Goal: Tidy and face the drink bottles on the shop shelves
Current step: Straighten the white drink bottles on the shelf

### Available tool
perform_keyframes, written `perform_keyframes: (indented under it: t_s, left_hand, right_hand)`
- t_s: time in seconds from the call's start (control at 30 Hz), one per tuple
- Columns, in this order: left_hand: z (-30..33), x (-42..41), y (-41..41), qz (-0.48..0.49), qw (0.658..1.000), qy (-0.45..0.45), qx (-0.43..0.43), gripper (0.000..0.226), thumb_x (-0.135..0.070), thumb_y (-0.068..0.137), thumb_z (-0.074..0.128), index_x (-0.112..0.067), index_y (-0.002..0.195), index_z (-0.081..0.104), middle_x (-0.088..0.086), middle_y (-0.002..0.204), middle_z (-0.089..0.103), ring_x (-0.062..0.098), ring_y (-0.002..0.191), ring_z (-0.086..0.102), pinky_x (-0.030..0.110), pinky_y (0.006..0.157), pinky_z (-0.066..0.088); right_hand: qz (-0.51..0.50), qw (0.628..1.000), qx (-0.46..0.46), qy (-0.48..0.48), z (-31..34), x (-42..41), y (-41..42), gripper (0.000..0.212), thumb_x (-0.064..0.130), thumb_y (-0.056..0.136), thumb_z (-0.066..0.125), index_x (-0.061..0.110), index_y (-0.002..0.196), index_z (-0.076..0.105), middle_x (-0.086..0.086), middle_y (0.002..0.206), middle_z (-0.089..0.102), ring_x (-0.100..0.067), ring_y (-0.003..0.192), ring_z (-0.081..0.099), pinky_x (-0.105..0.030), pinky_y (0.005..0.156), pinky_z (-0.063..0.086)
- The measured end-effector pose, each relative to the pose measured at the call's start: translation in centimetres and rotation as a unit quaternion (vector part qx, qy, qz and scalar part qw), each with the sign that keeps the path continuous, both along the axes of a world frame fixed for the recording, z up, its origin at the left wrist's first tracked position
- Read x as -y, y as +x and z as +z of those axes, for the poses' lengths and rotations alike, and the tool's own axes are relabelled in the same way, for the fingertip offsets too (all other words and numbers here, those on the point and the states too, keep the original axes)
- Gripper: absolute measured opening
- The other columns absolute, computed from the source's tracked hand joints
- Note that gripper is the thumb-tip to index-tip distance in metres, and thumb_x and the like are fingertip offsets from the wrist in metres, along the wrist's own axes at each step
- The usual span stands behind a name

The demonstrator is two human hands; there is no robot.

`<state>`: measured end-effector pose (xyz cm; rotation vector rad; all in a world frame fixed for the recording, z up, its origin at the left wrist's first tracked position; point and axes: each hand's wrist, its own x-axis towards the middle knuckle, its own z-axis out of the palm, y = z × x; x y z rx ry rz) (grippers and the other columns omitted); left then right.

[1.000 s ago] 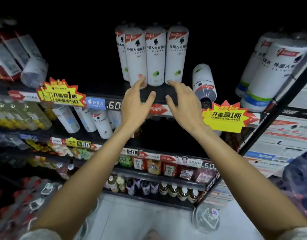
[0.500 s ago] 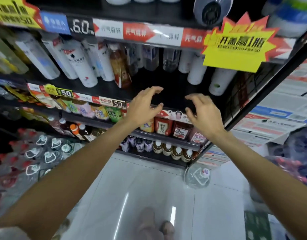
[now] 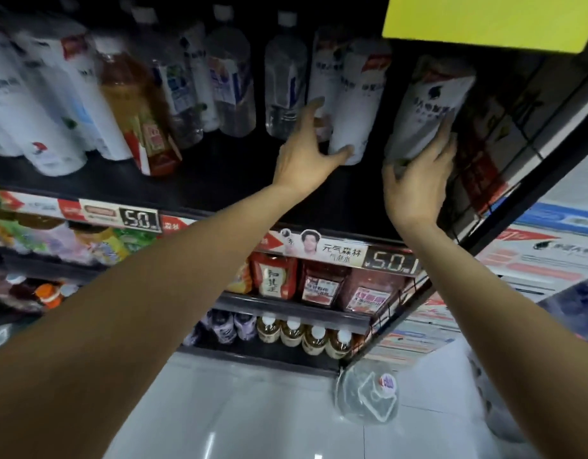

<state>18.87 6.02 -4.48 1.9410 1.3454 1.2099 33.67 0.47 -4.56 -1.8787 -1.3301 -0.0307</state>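
Observation:
Both my hands are on the dark shelf (image 3: 219,190) that carries tall drink bottles. My left hand (image 3: 302,154) grips the base of a white bottle (image 3: 352,104), thumb under its bottom and fingers reaching behind it. My right hand (image 3: 418,173) wraps around the lower part of another white bottle (image 3: 431,107) with a red-topped label, standing at the shelf's right end by the wire side panel. To the left stand clear bottles (image 3: 282,84) with blue labels, an amber tea bottle (image 3: 133,107) and more white bottles (image 3: 37,120).
A yellow promo sign (image 3: 484,21) hangs above the right hand. Price strips (image 3: 388,260) run along the shelf edge. Lower shelves hold red-labelled bottles (image 3: 319,286) and small amber bottles (image 3: 316,339). A large clear water jug (image 3: 369,392) stands on the white floor.
My view dropped from the top shelf to the one below. Both hands moved forward from open in the air and took hold of two white bottles at the shelf's right end.

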Motion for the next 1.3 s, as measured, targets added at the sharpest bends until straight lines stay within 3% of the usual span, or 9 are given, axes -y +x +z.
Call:
perform_keyframes:
  t_s: [0.17,0.33,0.5,0.67,0.77,0.9,1.03,1.13,1.3]
  left_hand:
    - [0.0,-4.7,4.1,0.014,0.998,-0.002,0.061,0.102,-0.035,0.076,0.079,-0.007,0.15,0.015,0.013,0.148,0.033,0.026,0.134,0.038,0.038,0.111,0.034]
    - [-0.4,-7.4,5.5,0.015,0.999,-0.004,0.032,0.104,-0.041,0.081,0.073,-0.006,0.151,0.005,0.015,0.148,0.035,0.028,0.131,0.041,0.032,0.104,0.035]
    - [-0.6,-7.1,5.7,-0.001,1.0,-0.002,-0.028,0.096,-0.043,0.091,0.061,-0.013,0.152,-0.007,0.015,0.151,0.029,0.029,0.132,0.04,0.034,0.104,0.035]
    - [-0.6,-3.7,0.0,-0.047,0.999,0.005,0.0,0.091,-0.042,0.086,0.067,-0.017,0.151,0.01,0.0,0.149,0.04,0.013,0.129,0.044,0.027,0.101,0.039]
    - [-0.5,-1.2,-4.2,-0.055,0.998,-0.009,0.027,0.088,-0.032,0.083,0.073,-0.02,0.148,0.016,-0.011,0.135,0.048,0.005,0.118,0.05,0.023,0.097,0.041]
    - [-0.4,0.8,-6.8,-0.049,0.998,-0.023,0.035,0.091,-0.034,0.073,0.081,-0.022,0.143,0.023,-0.022,0.123,0.048,-0.016,0.104,0.049,0.001,0.085,0.037]
    - [0.3,1.9,-6.2,-0.023,0.999,-0.027,0.025,0.094,-0.05,0.062,0.085,-0.025,0.136,0.034,-0.008,0.132,0.054,0.003,0.114,0.051,0.019,0.092,0.04]
    - [0.6,2.7,-5.6,0.009,1.0,-0.012,0.021,0.082,-0.042,0.063,0.087,-0.023,0.13,0.046,-0.009,0.123,0.061,0.007,0.108,0.057,0.03,0.095,0.047]
    - [0.1,6.7,-6.4,0.062,0.993,0.055,0.081,0.084,-0.047,0.06,0.082,-0.019,0.131,0.049,-0.007,0.124,0.06,0.002,0.114,0.054,0.013,0.094,0.042]
  right_hand:
    - [-0.023,0.997,-0.076,0.001,-0.5,-2.1,1.4,0.088,0.024,0.09,0.061,0.011,0.152,0.0,-0.016,0.149,0.03,-0.034,0.131,0.039,-0.041,0.099,0.036]
    - [-0.006,0.99,-0.143,0.02,-0.5,-3.5,1.7,0.088,0.024,0.088,0.064,0.012,0.151,0.004,-0.014,0.147,0.033,-0.031,0.131,0.04,-0.037,0.102,0.035]
    - [-0.004,0.995,-0.088,0.051,-0.7,-3.8,0.8,0.084,0.036,0.091,0.059,0.017,0.152,0.004,-0.013,0.147,0.03,-0.034,0.127,0.041,-0.045,0.095,0.039]
    - [0.152,0.979,-0.133,0.038,-1.1,-1.9,0.0,0.093,0.044,0.081,0.066,0.025,0.149,0.006,-0.003,0.148,0.037,-0.024,0.129,0.046,-0.047,0.101,0.044]
    - [0.218,0.95,-0.221,0.014,-0.2,-0.6,-0.1,0.099,0.038,0.076,0.076,0.023,0.148,0.011,0.005,0.139,0.047,-0.01,0.124,0.049,-0.035,0.105,0.042]
    - [0.215,0.957,-0.193,-0.003,0.6,-0.2,-1.7,0.112,0.055,0.057,0.082,0.021,0.144,0.021,0.007,0.138,0.048,-0.01,0.125,0.048,-0.037,0.105,0.043]
    - [0.175,0.968,-0.18,0.017,0.7,0.0,-2.5,0.096,0.036,0.067,0.083,0.016,0.141,0.024,-0.002,0.131,0.056,-0.021,0.119,0.055,-0.046,0.098,0.046]
    - [0.174,0.97,-0.161,0.05,0.6,1.0,-2.7,0.089,0.031,0.067,0.082,0.016,0.137,0.03,0.0,0.125,0.059,-0.015,0.11,0.058,-0.035,0.092,0.049]
    - [0.221,0.961,-0.135,0.099,0.3,5.2,-3.8,0.081,0.023,0.068,0.084,0.021,0.133,0.035,0.016,0.121,0.054,0.002,0.106,0.054,-0.012,0.086,0.045]
